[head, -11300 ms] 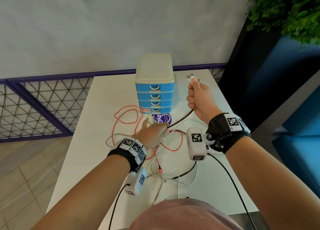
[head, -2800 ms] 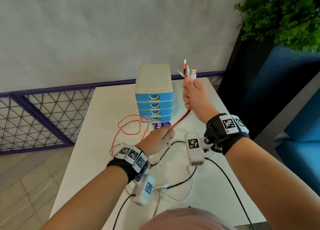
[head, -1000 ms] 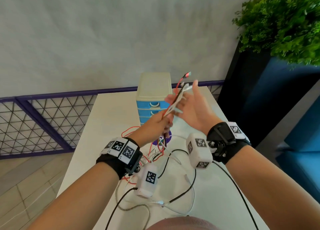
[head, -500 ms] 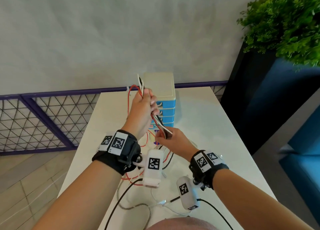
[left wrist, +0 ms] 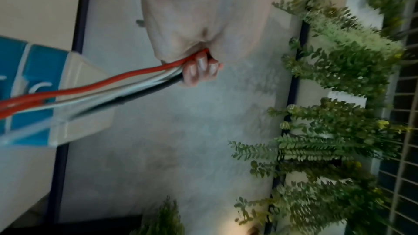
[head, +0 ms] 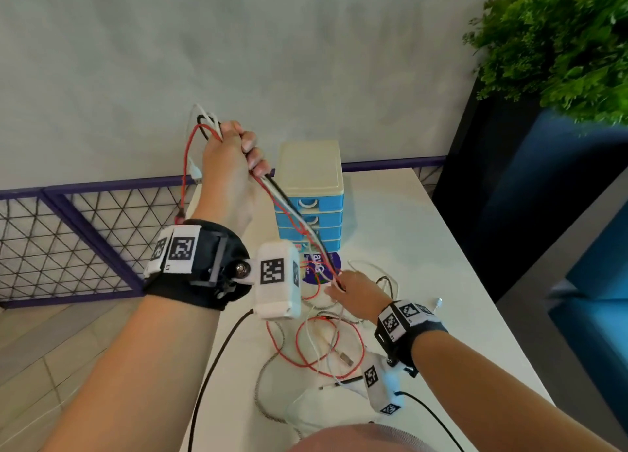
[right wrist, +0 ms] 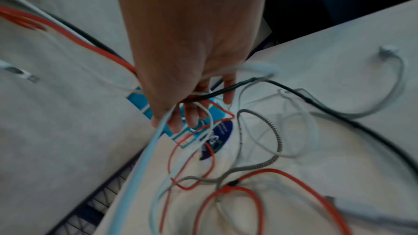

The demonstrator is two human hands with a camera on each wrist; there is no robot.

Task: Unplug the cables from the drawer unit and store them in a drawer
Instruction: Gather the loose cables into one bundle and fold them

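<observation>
The left hand (head: 227,161) is raised, its grip wrapped tight round the cable bundle (head: 289,206). Lower down, the right hand (head: 356,295) has its grip curled on the same strands, just before the drawer unit (head: 311,176) on the tabletop (head: 407,220).

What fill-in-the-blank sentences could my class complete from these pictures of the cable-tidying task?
1. The left hand holds the bundle of cables raised ____ the table.
2. The right hand pinches the bundle down in front of the ____ drawer unit.
3. All drawers of the unit are ____.
4. Beside the white and black cables, the brightest cable in the bundle is ____.

Missing words: above; blue; closed; red
</observation>
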